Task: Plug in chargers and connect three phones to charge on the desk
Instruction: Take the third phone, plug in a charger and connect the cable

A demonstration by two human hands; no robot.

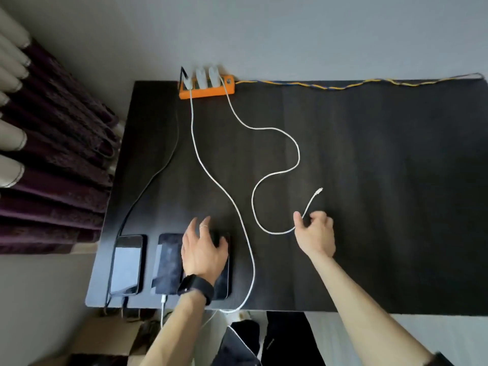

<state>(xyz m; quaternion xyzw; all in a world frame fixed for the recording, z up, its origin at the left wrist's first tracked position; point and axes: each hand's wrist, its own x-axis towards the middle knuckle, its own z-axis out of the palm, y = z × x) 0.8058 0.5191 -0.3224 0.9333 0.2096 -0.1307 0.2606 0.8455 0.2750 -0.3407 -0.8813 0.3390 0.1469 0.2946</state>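
White cable (pixel 298 154) pinched by right hand (pixel 318 237) fingers, left hand (pixel 202 253) fingers spread flat on phone (pixel 224 282)

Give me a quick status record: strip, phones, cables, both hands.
power strip: orange, at desk's far edge, three chargers plugged in
left phone: black cable runs to its near end
middle phone: white cable plugged in
right phone: under left hand, no cable seen
loose white cable: connector free on desk
left hand: rests flat on right phone
right hand: fingers pinch loose white cable short of its connector
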